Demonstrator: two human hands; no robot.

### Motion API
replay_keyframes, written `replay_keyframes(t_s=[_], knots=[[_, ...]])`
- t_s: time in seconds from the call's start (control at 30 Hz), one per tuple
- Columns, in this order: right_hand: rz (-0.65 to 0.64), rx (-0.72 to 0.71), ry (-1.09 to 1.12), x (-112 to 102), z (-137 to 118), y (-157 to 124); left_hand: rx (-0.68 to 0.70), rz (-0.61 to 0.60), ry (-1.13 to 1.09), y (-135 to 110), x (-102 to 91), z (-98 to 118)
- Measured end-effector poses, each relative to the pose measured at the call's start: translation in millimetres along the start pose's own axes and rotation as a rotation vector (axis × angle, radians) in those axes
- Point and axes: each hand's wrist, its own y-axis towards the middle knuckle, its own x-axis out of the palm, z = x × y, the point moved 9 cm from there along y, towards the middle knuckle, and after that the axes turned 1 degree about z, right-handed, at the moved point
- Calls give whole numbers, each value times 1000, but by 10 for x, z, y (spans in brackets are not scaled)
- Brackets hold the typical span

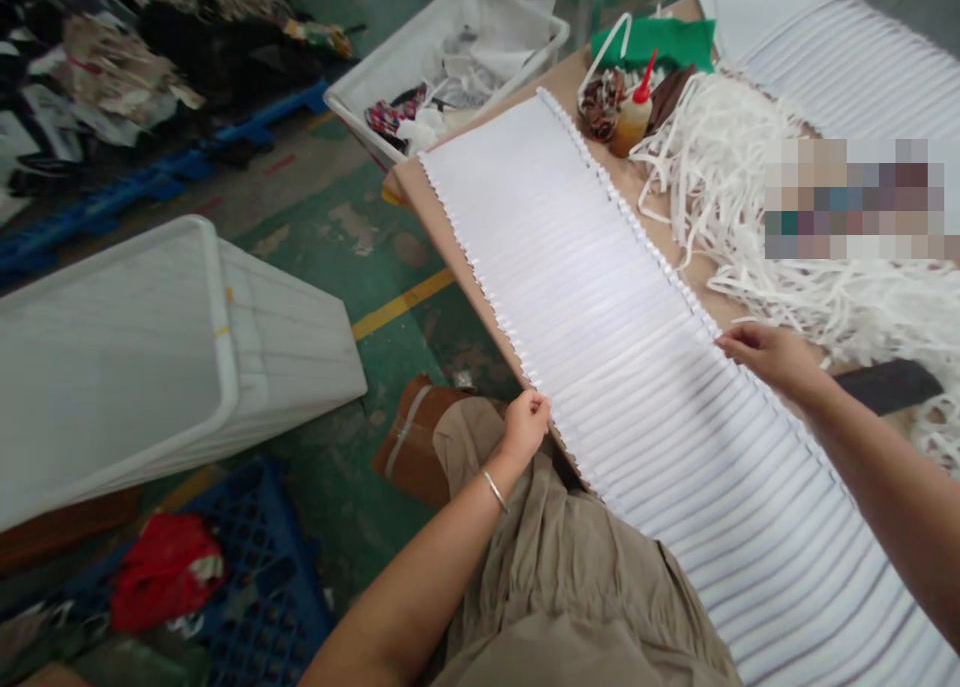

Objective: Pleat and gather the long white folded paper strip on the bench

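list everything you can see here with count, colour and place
overlapping sheets: one long row, white, along table
table: one, brown, under sheets
second row of sheets: one, white, top right
strip pile: uncounted, white, table's right side
bottle: one, amber, red tip, before green cloth
green cloth: one, table's far side
dark flat piece: one, beside right forearm
bins: two, white, left and table's far end
pallets: two, blue, left floor
red cloth: one, lower pallet
cloth heap: uncounted, mixed, top left
left hand: one, pinching sheets' near edge
right hand: one, pinching far edge
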Motion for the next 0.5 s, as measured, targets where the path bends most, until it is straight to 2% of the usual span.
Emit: replay_keyframes(t_s=[0.1, 0.23, 0.5], knots=[[-20, 54, 0, 13, -14, 235, 7, 49, 31, 126, 38, -72], [13, 60, -115, 6, -84, 451, 18, 126, 97, 224, 52, -128], [12, 79, -168, 2, -199, 594, 4, 183, 183, 268, 74, -126]])
